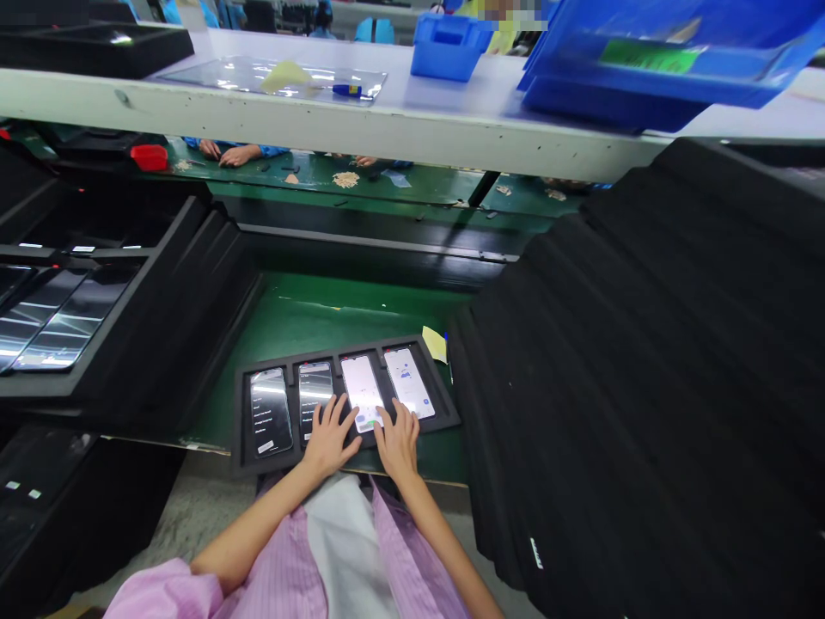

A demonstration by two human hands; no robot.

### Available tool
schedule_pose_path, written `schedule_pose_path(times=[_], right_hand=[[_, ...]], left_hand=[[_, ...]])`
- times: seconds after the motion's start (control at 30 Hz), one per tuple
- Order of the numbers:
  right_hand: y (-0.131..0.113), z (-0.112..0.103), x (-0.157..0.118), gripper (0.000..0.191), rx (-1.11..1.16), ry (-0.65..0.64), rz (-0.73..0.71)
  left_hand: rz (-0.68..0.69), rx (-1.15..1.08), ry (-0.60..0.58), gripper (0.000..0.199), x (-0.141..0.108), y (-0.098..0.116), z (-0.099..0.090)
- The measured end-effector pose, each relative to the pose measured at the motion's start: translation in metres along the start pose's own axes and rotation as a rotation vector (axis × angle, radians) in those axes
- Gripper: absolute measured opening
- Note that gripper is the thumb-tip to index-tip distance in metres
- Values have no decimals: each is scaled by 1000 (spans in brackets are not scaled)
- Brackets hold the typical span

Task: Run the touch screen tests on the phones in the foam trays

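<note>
In front of me a black foam tray (241, 430) lies on the green table, with several smartphones side by side in its slots. The leftmost phone (269, 413) shows a dark menu, and so does the second phone (315, 383). Bright white screens light up the third phone (361, 383) and the rightmost phone (409, 378). My left hand (330, 438) spreads its fingers over the lower part of the second phone and the edge of the third. My right hand (398, 437) rests with fingers stretched across the lower ends of the third and rightmost phones.
Tall stacks of black foam trays rise at the right (632, 361) and left (193, 292); phones lie in the left stack's top tray. A yellow note (434, 344) sits beside my tray. A white shelf (322, 120) above carries blue bins (444, 52). Across the table are other people's hands (235, 155).
</note>
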State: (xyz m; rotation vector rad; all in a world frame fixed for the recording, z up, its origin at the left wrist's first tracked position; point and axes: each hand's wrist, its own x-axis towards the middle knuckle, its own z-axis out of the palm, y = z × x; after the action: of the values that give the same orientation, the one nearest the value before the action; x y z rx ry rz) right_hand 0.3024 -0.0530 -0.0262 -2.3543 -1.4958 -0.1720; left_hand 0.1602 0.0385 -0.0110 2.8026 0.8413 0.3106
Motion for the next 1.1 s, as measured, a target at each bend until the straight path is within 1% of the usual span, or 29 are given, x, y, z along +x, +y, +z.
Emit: schedule_pose_path(times=[0.1, 0.17, 0.3, 0.5, 0.73, 0.93, 1.1], right_hand=[[-4, 0, 5, 34, 14, -41, -38], [-5, -1, 6, 34, 24, -55, -34], [2, -4, 4, 37, 21, -15, 10], [12, -8, -4, 36, 17, 16, 19], [8, -9, -4, 36, 1, -57, 32], [10, -9, -3, 37, 26, -54, 45], [8, -7, -2, 37, 30, -57, 48]], left_hand=[[-13, 2, 3, 47, 2, 1, 0], [-12, 4, 3, 47, 3, 2, -1], [-8, 9, -1, 44, 4, 3, -2], [5, 16, -2, 46, 4, 3, -2], [29, 28, -4, 45, 4, 4, -5], [43, 30, -1, 37, 3, 6, -4], [48, 42, 0, 36, 3, 4, -3]])
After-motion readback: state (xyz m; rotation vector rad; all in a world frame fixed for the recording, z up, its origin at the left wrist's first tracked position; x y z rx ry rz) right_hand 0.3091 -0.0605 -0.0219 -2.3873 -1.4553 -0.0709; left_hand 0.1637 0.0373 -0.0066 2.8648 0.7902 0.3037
